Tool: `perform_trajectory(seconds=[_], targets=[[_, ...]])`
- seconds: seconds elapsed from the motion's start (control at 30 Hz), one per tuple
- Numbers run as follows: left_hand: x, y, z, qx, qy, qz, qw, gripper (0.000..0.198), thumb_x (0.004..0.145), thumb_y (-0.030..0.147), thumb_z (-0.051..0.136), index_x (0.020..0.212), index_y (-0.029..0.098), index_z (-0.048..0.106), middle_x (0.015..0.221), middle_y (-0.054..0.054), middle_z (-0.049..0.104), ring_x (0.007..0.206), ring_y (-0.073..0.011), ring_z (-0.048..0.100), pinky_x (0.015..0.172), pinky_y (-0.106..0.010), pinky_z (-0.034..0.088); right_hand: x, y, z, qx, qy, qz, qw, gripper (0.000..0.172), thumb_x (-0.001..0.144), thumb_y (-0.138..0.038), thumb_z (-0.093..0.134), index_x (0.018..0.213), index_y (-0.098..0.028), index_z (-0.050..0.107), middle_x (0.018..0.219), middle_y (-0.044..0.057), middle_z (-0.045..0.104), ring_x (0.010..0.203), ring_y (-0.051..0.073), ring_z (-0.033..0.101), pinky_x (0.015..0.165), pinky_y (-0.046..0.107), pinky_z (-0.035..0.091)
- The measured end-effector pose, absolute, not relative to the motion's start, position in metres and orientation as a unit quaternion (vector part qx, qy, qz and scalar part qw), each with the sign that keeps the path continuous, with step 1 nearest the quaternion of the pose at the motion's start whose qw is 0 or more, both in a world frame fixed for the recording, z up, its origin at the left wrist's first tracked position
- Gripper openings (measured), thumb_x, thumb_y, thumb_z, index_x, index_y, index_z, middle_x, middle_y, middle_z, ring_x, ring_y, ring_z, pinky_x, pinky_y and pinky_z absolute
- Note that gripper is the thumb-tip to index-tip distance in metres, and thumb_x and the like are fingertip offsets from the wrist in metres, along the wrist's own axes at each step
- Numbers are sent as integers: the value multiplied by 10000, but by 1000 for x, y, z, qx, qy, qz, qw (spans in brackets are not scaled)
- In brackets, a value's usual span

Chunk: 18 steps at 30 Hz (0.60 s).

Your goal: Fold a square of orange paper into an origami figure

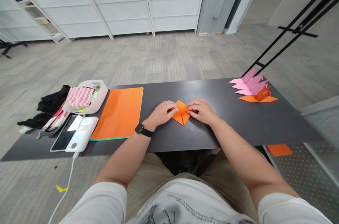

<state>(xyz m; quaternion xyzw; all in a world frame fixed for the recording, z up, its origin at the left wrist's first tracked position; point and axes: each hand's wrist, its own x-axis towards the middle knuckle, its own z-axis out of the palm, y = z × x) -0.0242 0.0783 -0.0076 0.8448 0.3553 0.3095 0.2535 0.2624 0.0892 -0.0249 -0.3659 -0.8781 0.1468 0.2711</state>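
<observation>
Half-curled left hand (164,112) (nine o'clock) and right hand (202,111) (three) pinch folded paper (183,116); tabletop (217,95) ends at six, extends toward two.

Bare tabletop (221,95) separates the right hand (201,110) from obstructing paper birds (251,91).

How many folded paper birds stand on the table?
4, in a row at the right of the table: a pink bird farthest back, a second pink bird, a third pink bird, then an orange bird in front. They partly hide each other.
</observation>
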Motion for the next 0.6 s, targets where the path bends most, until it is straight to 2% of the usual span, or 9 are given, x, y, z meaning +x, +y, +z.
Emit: perform_trajectory(seconds=[0.07, 0.17, 0.27, 0.37, 0.47, 0.53, 0.6], targets=[[-26, 78, -6, 841, 347, 329, 255, 191, 1047, 389, 660, 1096, 223, 739, 1178, -93, 785, 1136, -255, 730, 1092, -469, 563, 263, 90, -25, -381, -868, 145, 285, 218, 1044, -342, 628, 1034, -303, 843, 1082, 55, 809, 1051, 245, 722, 1024, 459, 492], [-31, 77, -4, 841, 332, 342, 254, 381, 931, 453, 834, 1220, 230, 724, 1294, -122, 743, 1263, -294, 686, 1158, -502, 526, 265, 90, -25, -401, -843, 152, 325, 245, 1052, -354, 611, 1054, -301, 850, 1079, 66, 807, 1033, 246, 730, 985, 438, 540], [-36, 75, -2, 849, 320, 334, 257, 506, 880, 434, 889, 1308, 232, 709, 1394, -146, 685, 1347, -307, 646, 1196, -511, 510, 266, 89, -23, -412, -813, 174, 374, 279, 1066, -378, 590, 1089, -300, 857, 1093, 75, 798, 1032, 244, 741, 965, 418, 585], [-41, 74, 0, 851, 319, 332, 253, 427, 936, 252, 770, 1356, 229, 694, 1456, -141, 656, 1388, -283, 631, 1227, -502, 496, 265, 88, -21, -411, -797, 189, 400, 294, 1072, -377, 576, 1118, -302, 857, 1099, 73, 797, 1032, 240, 752, 976, 420, 597], [-44, 74, 1, 851, 332, 325, 245, 482, 913, 74, 605, 1355, 239, 705, 1487, -112, 665, 1405, -255, 633, 1240, -498, 495, 264, 89, -21, -403, -794, 200, 408, 287, 1067, -370, 583, 1118, -301, 857, 1101, 69, 802, 1037, 235, 757, 984, 424, 598], [-44, 74, 0, 854, 336, 321, 234, 477, 903, 49, 576, 1303, 244, 746, 1486, -100, 678, 1392, -251, 648, 1229, -500, 508, 264, 89, -21, -404, -793, 205, 406, 283, 1058, -363, 588, 1114, -304, 859, 1103, 68, 802, 1045, 237, 756, 991, 428, 597], [-44, 76, -2, 857, 334, 322, 224, 389, 933, 76, 587, 1211, 251, 794, 1452, -92, 706, 1356, -249, 674, 1206, -501, 527, 265, 89, -21, -397, -799, 213, 399, 296, 1047, -340, 575, 1127, -303, 858, 1116, 71, 801, 1060, 241, 753, 998, 435, 595]])
